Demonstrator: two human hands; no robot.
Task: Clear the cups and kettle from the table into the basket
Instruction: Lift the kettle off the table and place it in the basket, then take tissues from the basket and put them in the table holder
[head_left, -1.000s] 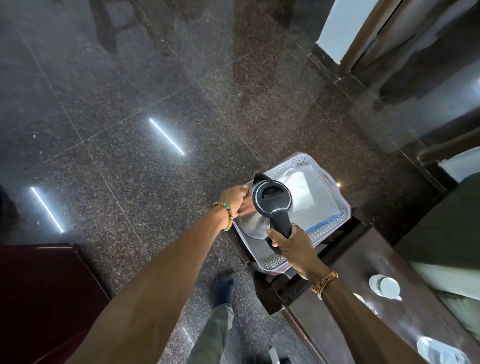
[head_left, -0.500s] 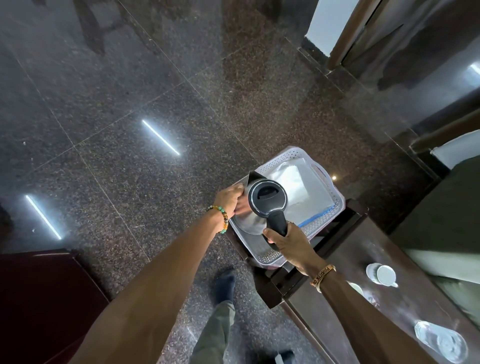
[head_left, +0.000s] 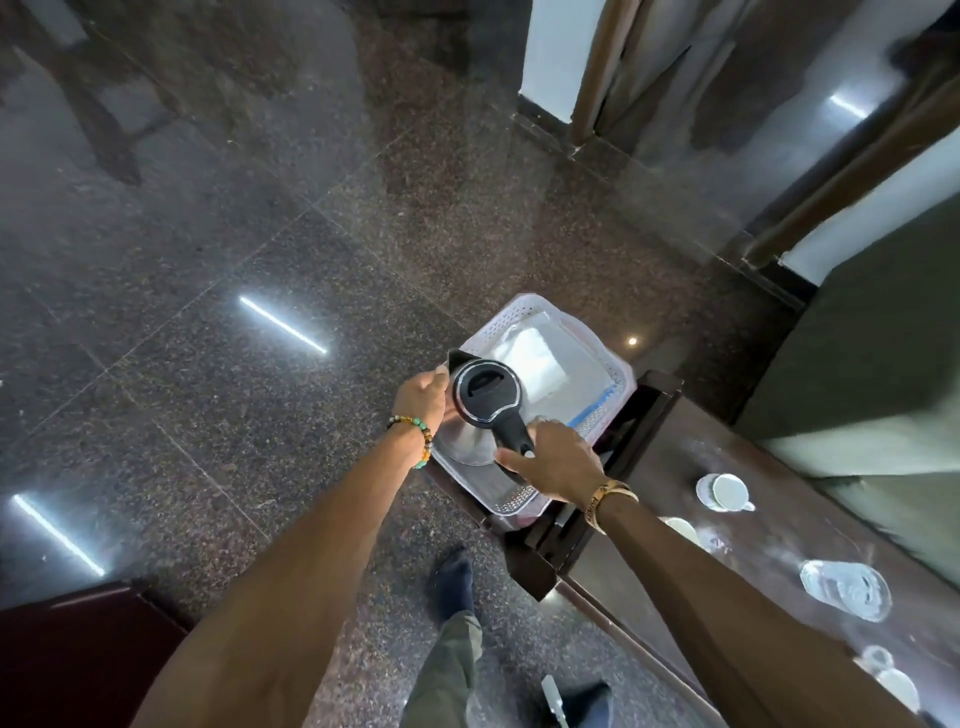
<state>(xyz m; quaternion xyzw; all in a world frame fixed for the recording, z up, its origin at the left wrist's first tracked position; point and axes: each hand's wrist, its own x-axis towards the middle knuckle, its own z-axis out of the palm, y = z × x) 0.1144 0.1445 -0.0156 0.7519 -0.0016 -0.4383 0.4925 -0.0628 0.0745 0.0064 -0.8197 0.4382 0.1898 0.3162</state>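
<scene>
Kettle (head_left: 470, 436) in basket (head_left: 511, 312): L hand (head_left: 422, 397) cups its side, R hand (head_left: 558, 460) grips handle (head_left: 511, 431); wristband (head_left: 605, 498) txt unreadable.

Dark speckled granite floor (head_left: 260, 234), glossy, two bright light-strip reflections (head_left: 283, 325) (head_left: 57, 535). Dark red cabinet (head_left: 78, 660) at lower left. White wall (head_left: 548, 47) with brown wooden door frame (head_left: 592, 67) at the top. Dark wooden stand (head_left: 597, 509) right of centre. White folded cloth (head_left: 540, 358) with a blue strip (head_left: 597, 410) just beside it. Olive trouser leg (head_left: 452, 670) and dark sock (head_left: 454, 582) on the floor below.
</scene>
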